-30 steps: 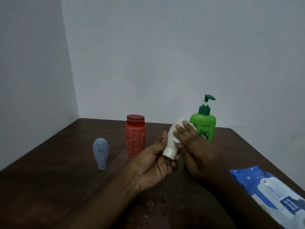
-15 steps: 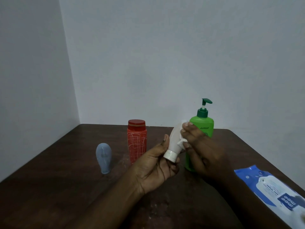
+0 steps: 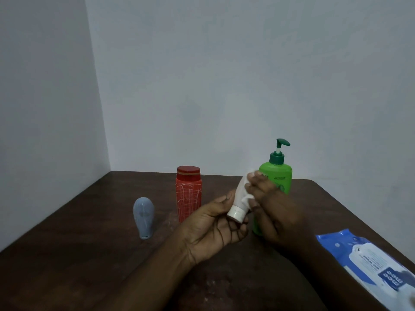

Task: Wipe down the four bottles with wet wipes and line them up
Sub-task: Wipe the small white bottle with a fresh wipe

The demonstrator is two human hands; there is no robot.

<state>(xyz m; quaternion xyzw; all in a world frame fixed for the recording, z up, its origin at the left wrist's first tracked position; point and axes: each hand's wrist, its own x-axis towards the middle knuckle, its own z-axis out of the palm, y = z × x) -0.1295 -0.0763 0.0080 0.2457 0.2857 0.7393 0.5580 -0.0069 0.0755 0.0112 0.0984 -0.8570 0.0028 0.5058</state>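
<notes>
My left hand (image 3: 215, 227) holds a small white bottle (image 3: 238, 202) above the table, its cap pointing down toward me. My right hand (image 3: 272, 212) presses a white wet wipe (image 3: 249, 175) against the bottle's upper side. A green pump bottle (image 3: 277, 176) stands upright just behind my right hand. A red bottle (image 3: 188, 196) with white scribbled lines stands left of my hands. Farther left, a small grey-blue bottle (image 3: 143, 217) stands cap-down on the table.
A blue and white pack of wet wipes (image 3: 368, 263) lies at the right edge of the dark wooden table (image 3: 67, 265). White walls meet in a corner behind the table's far left.
The view has shifted a little. My right hand with the wipe has slid along the white bottle, which stays held in my left hand.
</notes>
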